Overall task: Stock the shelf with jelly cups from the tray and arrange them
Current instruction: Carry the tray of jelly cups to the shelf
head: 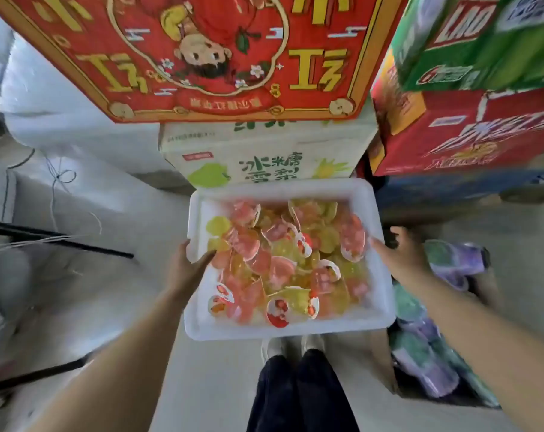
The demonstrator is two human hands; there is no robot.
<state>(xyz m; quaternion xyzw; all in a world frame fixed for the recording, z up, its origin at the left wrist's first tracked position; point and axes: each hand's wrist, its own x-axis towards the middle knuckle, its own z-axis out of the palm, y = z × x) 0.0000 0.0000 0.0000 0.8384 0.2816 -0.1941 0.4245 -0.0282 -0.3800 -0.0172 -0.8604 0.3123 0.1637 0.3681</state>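
A white rectangular tray [287, 332] is held in front of me above the floor, filled with several pink and yellow jelly cups [280, 263]. My left hand [188, 269] grips the tray's left rim, thumb over the edge and touching the cups. My right hand [401, 257] grips the right rim, its fingers hidden under the tray. No shelf is in view.
A stack of cartons stands ahead: a red box [202, 54] on top, a white pear-drink box [264, 157] under it, and red and green boxes [470, 88] to the right. Purple and green wrapped packs [432, 332] lie at the right. My feet [292, 344] stand below the tray. White sacks lie left.
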